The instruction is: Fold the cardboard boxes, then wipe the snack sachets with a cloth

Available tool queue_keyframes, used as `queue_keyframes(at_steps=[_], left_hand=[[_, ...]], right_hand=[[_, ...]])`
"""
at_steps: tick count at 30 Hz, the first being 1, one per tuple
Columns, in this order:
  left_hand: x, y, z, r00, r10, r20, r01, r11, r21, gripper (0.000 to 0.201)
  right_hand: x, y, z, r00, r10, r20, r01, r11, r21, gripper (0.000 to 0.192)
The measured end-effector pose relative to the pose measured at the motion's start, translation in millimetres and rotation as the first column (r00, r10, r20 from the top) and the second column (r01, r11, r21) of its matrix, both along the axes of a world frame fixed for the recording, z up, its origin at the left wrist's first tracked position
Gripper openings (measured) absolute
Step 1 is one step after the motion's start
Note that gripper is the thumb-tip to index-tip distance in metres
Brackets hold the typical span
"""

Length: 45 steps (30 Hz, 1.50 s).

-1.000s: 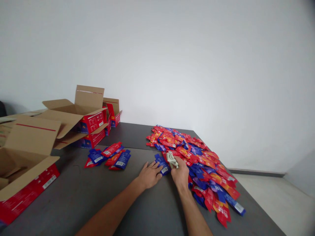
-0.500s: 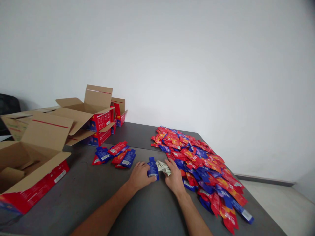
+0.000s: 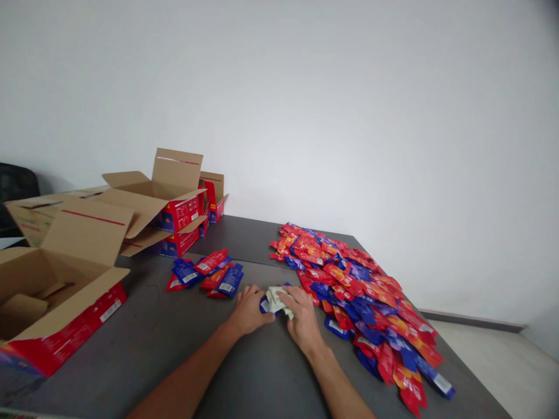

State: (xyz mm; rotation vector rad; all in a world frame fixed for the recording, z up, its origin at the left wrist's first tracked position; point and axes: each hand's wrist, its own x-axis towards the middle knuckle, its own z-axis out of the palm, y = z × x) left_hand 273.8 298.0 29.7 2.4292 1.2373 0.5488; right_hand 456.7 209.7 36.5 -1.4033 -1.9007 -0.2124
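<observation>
My left hand (image 3: 248, 308) rests on the dark grey table (image 3: 183, 349), fingers curled on a blue packet (image 3: 264, 304) that lies between both hands. My right hand (image 3: 300, 317) holds a crumpled pale green cloth (image 3: 276, 298) and presses it onto that packet. A big heap of red and blue packets (image 3: 358, 291) spreads to the right of my right hand. A small group of red and blue packets (image 3: 205, 273) lies just beyond my left hand.
An open cardboard box with red sides (image 3: 56, 297) stands at the near left. More open boxes (image 3: 170, 203) stand behind it at the back left. The table's right edge (image 3: 471, 372) runs close past the heap, with pale floor (image 3: 502, 361) beyond.
My left hand drew one blue packet out of the heap toward the left. My right hand followed with the cloth and now lies on the packet. The view shifted slightly.
</observation>
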Motion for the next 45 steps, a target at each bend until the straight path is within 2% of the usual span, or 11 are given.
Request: queue_keyframes(at_steps=[4,10,13,19,24,29,33,36,39,42,45], left_hand=[[2,2,-0.9,0.999,-0.042,-0.026,0.041,0.998,-0.043,0.042],[0,7,-3.0,0.999,-0.037,-0.008,0.036,0.996,-0.080,0.059],[0,7,-4.6,0.999,-0.035,0.005,0.035,0.996,-0.085,0.063],[0,8,-6.2,0.999,-0.042,0.030,0.045,0.994,-0.096,0.044],[0,8,-6.8,0.999,-0.029,0.043,0.033,0.995,-0.094,0.059],[-3,10,-7.3,0.977,-0.021,0.213,0.041,0.995,-0.092,0.054],[-7,14,-3.5,0.920,0.005,0.392,0.001,1.000,-0.015,0.039],[-7,13,-0.5,0.935,-0.004,0.355,-0.014,0.999,0.049,0.023],[-6,6,1.8,0.966,-0.105,0.238,0.093,0.994,0.058,0.018],[-6,1,5.3,0.973,-0.174,0.153,0.173,0.985,0.017,0.038],[-10,1,9.5,0.976,-0.160,0.149,0.164,0.986,-0.016,0.050]], right_hand=[[-15,-2,3.2,0.992,0.111,0.057,-0.101,0.983,-0.156,0.069],[4,7,-1.5,0.989,-0.145,0.039,0.149,0.974,-0.168,0.069],[9,8,-4.3,0.979,-0.198,0.043,0.202,0.966,-0.159,0.073],[-12,-1,1.6,0.995,0.056,0.087,-0.041,0.986,-0.161,0.078],[-4,3,0.7,0.983,-0.170,0.065,0.178,0.969,-0.170,0.069],[17,10,-13.8,0.979,-0.204,-0.016,0.202,0.977,-0.068,0.073],[26,10,-17.9,0.961,-0.233,-0.151,0.241,0.970,0.039,0.077],[29,10,-16.3,0.947,-0.238,-0.215,0.254,0.966,0.048,0.076],[29,11,-15.6,0.943,-0.222,-0.247,0.239,0.970,0.042,0.074],[30,11,-16.3,0.944,-0.214,-0.252,0.230,0.972,0.036,0.072],[30,10,-15.7,0.949,-0.206,-0.237,0.222,0.974,0.041,0.073]])
